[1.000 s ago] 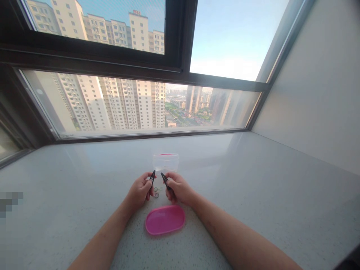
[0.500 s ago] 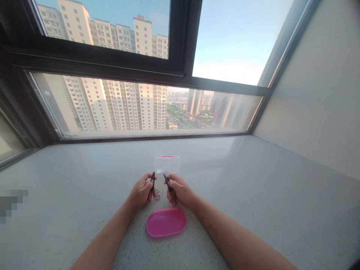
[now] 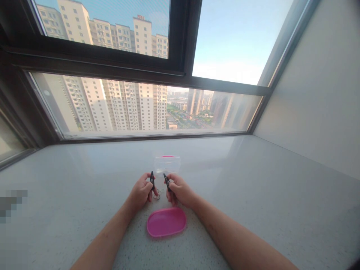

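A black snap hair clip [image 3: 152, 180] stands pinched between the thumb and fingers of my left hand [image 3: 142, 190]. My right hand [image 3: 180, 189] grips another black snap hair clip [image 3: 167, 181], tilted to the left at its top. The two clips are a short gap apart. Below and between my hands lie small thin rings [image 3: 157, 195], partly hidden by my left fingers. Just beyond my hands is a clear plastic container [image 3: 168, 164] with a bit of pink at its far rim. Nearer to me rests a pink oval lid or tray [image 3: 166, 222].
Everything lies on a pale speckled stone sill [image 3: 84, 195]. A dark-framed window [image 3: 157, 80] runs along the back, and a white wall [image 3: 315, 101] bounds the right side. At the left edge is a pixelated grey patch.
The clip in my left hand has turned slightly more upright and shifted a little left. My right hand and the other things stay nearly the same.
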Demonstrator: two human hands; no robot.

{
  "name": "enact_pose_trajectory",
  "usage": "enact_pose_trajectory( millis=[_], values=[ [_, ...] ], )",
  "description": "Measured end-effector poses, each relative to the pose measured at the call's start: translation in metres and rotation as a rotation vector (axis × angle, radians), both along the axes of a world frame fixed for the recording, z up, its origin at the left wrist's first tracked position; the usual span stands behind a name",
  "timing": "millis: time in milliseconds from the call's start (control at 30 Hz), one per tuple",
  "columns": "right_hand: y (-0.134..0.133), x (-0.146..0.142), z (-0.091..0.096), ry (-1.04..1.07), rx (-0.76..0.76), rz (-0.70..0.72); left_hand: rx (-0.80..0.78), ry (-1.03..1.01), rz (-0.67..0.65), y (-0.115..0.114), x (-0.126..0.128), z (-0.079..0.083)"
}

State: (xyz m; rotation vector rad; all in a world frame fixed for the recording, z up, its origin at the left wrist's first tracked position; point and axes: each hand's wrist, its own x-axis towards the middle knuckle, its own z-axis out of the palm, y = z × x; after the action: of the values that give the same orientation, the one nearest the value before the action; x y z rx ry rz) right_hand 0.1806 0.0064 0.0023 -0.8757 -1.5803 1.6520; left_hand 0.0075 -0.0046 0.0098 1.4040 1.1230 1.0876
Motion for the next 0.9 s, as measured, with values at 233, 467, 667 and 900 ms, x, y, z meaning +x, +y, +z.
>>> enact_pose_trajectory(
  millis=[233,467,667,900],
  values=[
    [-0.0005,-0.0001,0.0013,-0.027,-0.004,-0.014,0.032,0.044,-0.023,-0.0005,-0.0022,-0.0020],
    [-0.0008,-0.0003,0.0017,-0.033,0.007,-0.018,0.043,0.056,-0.038,-0.0013,-0.0018,-0.0008],
    [-0.0004,-0.0005,0.0010,-0.011,0.020,-0.006,0.018,0.049,-0.033,-0.0024,-0.0006,0.0028],
    [-0.0001,-0.0012,0.0009,-0.020,0.027,0.000,0.017,0.054,-0.036,-0.0024,-0.0007,0.0026]
  ],
)
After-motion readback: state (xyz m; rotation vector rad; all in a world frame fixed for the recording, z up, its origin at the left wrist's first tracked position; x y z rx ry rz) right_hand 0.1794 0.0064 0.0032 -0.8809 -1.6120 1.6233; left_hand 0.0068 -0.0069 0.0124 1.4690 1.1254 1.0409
